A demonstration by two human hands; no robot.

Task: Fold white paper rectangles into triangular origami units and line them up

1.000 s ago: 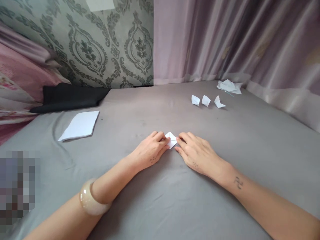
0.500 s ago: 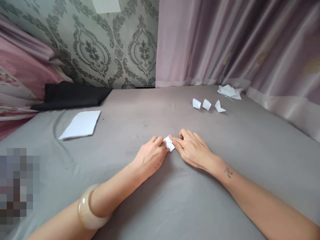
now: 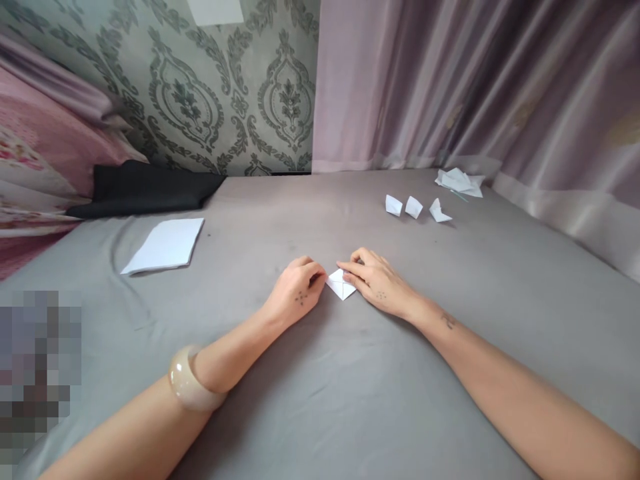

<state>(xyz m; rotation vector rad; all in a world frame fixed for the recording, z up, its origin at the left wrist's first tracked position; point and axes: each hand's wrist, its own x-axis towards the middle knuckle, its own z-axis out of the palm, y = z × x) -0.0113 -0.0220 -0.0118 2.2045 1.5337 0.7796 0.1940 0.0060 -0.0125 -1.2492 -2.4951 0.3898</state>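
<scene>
A small square of folded white paper [image 3: 342,289] lies on the grey cloth between my hands, turned with one corner towards me. Creases or flap edges meet near its middle. My left hand [image 3: 299,285] has its fingers curled together and pinches the paper's left corner. My right hand [image 3: 383,281] grips the upper right side, thumb and forefinger on the paper, covering that corner. A pale bangle [image 3: 193,381] sits on my left forearm.
Three small folded paper pieces [image 3: 413,207] stand at the back right. Beyond them lie loose white papers [image 3: 459,181] by the curtain [image 3: 400,87]. A stack of white paper [image 3: 165,244] rests at left, near a black cloth [image 3: 150,189]. Grey cloth [image 3: 320,413] covers the surface.
My left hand has shifted left and slightly away from me, uncovering more of the folded paper. My right hand has moved a little farther away, its fingers now over the upper right side.
</scene>
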